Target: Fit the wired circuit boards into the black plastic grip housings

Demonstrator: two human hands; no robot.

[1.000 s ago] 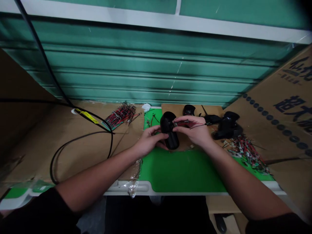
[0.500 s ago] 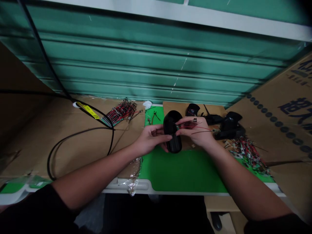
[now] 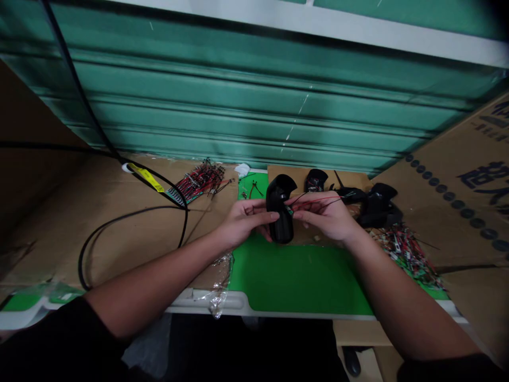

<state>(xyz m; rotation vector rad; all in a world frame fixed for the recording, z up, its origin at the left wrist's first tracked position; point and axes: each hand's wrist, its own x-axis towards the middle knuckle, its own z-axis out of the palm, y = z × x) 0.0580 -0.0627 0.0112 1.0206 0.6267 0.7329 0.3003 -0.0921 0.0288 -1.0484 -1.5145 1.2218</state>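
Observation:
My left hand (image 3: 251, 222) grips a glossy black curved plastic housing (image 3: 281, 225) by its left side, thumb on the front and fingers behind. At the housing's right edge, my right hand (image 3: 324, 215) pinches a small green circuit board (image 3: 289, 210) with thin red and black wires trailing over the fingers. The board touches the housing; how far it sits inside I cannot tell. Beyond my right hand lie more black housings (image 3: 316, 180), some with wires in them, and a larger black plastic part (image 3: 377, 204).
Wired circuit boards lie in a bundle (image 3: 201, 183) on cardboard at left, and a tangled heap (image 3: 407, 252) is at right. A black cable (image 3: 83, 249) with a yellow tag loops over the left side. A green crate wall (image 3: 238, 106) closes off the back; a cardboard box (image 3: 469, 185) stands right.
The housing has turned and tilted slightly in my left hand. My right hand has shifted a little to the right, its fingers still at the board, and the wires now lie differently.

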